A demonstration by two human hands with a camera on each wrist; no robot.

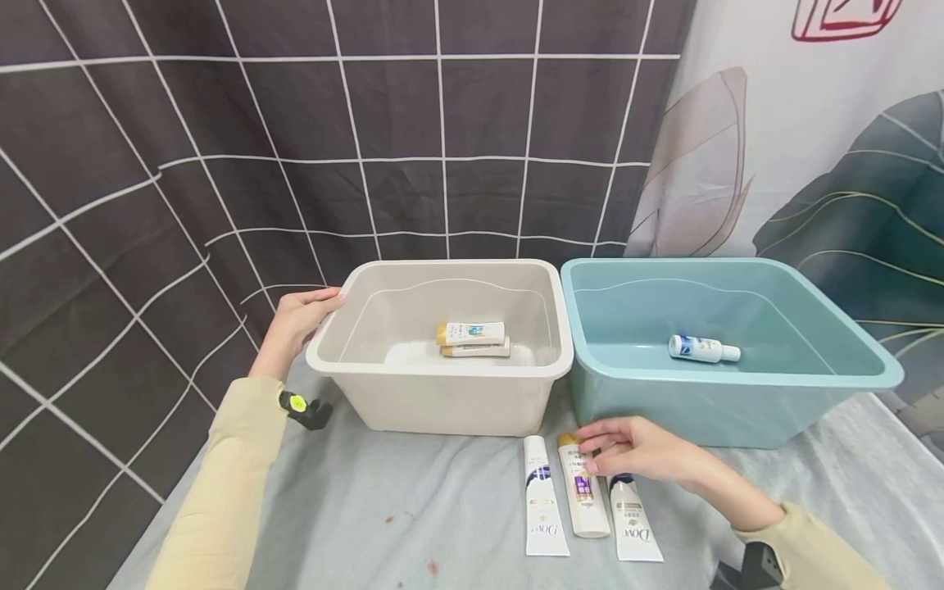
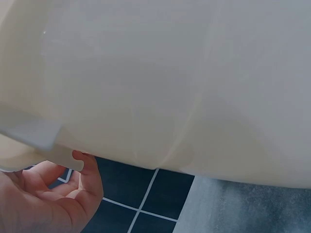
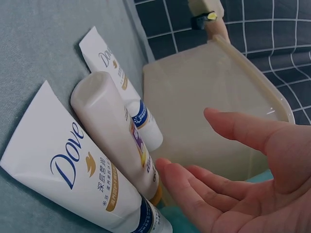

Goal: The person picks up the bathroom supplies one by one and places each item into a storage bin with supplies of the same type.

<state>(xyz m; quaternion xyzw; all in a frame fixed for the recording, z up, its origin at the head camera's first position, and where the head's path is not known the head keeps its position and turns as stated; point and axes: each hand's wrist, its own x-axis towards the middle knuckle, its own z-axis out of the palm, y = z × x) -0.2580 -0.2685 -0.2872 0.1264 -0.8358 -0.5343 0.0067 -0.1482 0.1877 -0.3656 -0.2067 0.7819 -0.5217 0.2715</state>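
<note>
On the grey cloth (image 1: 339,500), the gold-capped white bottle (image 1: 586,501) lies at the head view's five o'clock, one Dove tube (image 1: 545,512) at its nine, a second Dove tube (image 1: 634,526) at its four, presumably lined up for easy reach. The left hand (image 1: 302,315) curls its fingers round the beige bin (image 1: 442,401) at nine o'clock, likely steadying it. The right hand (image 1: 636,447), angled from four o'clock, arches over the bottle, thumb and fingers apart; contact is hard to tell.
</note>
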